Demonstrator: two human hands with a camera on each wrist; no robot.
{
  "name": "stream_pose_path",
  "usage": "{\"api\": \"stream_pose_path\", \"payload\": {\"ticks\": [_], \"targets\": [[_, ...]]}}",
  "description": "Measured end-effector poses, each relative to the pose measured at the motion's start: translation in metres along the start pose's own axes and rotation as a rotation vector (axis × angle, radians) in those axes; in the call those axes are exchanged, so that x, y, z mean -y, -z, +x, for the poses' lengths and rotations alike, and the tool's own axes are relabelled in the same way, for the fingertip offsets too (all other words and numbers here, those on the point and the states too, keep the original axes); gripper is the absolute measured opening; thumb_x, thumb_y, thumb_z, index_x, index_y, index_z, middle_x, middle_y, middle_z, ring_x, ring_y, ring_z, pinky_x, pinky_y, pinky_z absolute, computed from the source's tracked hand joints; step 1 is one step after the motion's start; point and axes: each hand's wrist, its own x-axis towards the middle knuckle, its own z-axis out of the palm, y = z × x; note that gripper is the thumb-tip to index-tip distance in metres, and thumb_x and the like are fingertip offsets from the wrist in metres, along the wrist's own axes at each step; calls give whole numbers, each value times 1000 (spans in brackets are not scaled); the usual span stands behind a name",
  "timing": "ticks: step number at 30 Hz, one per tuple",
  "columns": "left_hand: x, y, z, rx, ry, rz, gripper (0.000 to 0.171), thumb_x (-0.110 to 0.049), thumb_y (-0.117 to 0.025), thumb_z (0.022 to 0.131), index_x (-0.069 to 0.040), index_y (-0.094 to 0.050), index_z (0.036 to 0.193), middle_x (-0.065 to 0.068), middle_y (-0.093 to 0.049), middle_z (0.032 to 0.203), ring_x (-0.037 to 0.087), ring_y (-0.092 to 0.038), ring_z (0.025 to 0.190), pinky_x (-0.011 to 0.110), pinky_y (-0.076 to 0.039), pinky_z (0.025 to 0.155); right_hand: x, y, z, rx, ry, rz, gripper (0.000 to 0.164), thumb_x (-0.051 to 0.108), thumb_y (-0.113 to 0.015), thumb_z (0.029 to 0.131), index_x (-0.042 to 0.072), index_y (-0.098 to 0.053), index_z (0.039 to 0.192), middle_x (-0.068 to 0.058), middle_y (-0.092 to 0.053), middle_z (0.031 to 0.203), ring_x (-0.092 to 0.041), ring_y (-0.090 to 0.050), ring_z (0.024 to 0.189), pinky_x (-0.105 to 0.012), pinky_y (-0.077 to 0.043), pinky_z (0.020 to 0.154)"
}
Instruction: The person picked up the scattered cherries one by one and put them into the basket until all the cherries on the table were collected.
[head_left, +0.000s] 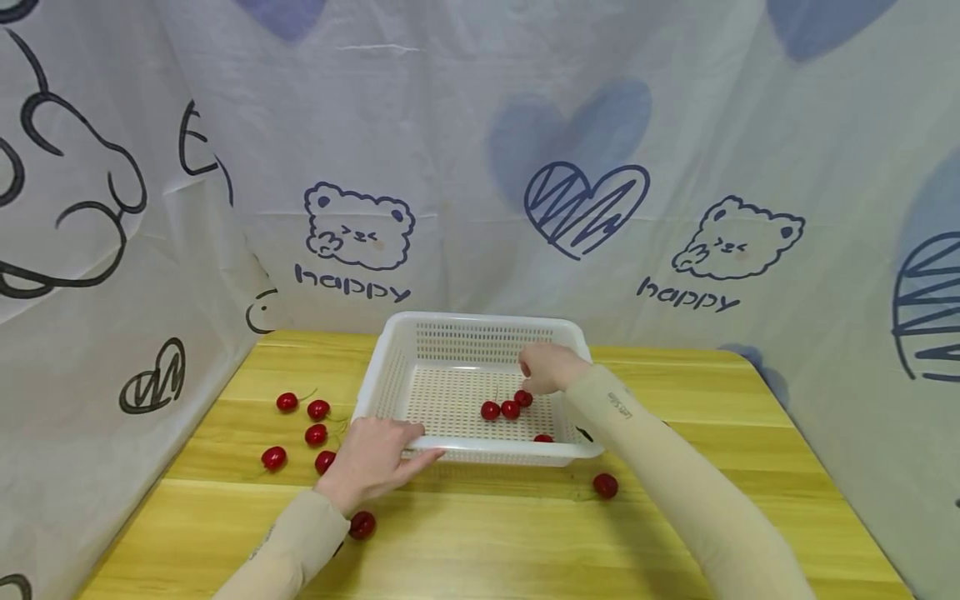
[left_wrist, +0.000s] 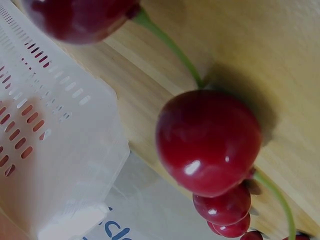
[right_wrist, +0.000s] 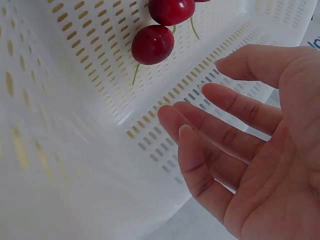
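A white slotted plastic basket [head_left: 480, 454] stands on the wooden table with several red cherries [head_left: 511, 409] inside. At its near left corner my left hand [head_left: 375, 454] holds the rim, thumb along the front outside; in the left wrist view, part of the hand shows through the slots. My right hand [head_left: 551, 367] is inside the basket at the right, just above the cherries. In the right wrist view its fingers [right_wrist: 220, 110] are loosely bent, apart from the cherries [right_wrist: 153, 45], and hold nothing.
Several stemmed cherries [head_left: 316, 435] lie on the table [head_left: 510, 542] left of the basket. One cherry [head_left: 362, 525] is beside my left wrist, another cherry [head_left: 605, 486] in front of the basket's right corner. A printed cloth [head_left: 465, 167] hangs behind the table.
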Motion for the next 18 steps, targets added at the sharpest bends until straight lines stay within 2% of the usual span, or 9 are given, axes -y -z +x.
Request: {"api": "stream_pose_path", "payload": {"ticks": [7,13,18], "targets": [[-2,3,0,14,8,-4,39,-59,-52,88,-23,-64,78,-11,-60,63,3,-41,46,21,-34,42,2,5,-5,-20,35,-29,9,16,-64,80,12,-57,84,-1,-58,84,-18,-53,77,-31,-44,64],[-2,4,1,8,-1,3,40,-59,-52,88,-22,-67,82,-8,-66,68,3,-43,47,20,-35,42,1,10,-13,-49,53,-29,10,16,-63,80,11,-58,88,-1,-58,84,-18,-52,76,-31,-44,61],[-2,4,0,-3,-5,3,40,-59,-53,88,-23,-66,81,-9,-64,66,2,-42,47,20,-34,42,0,14,-22,-72,61,-30,14,17,-63,82,9,-60,94,-3,-61,92,-18,-53,76,-31,-45,60]]}}
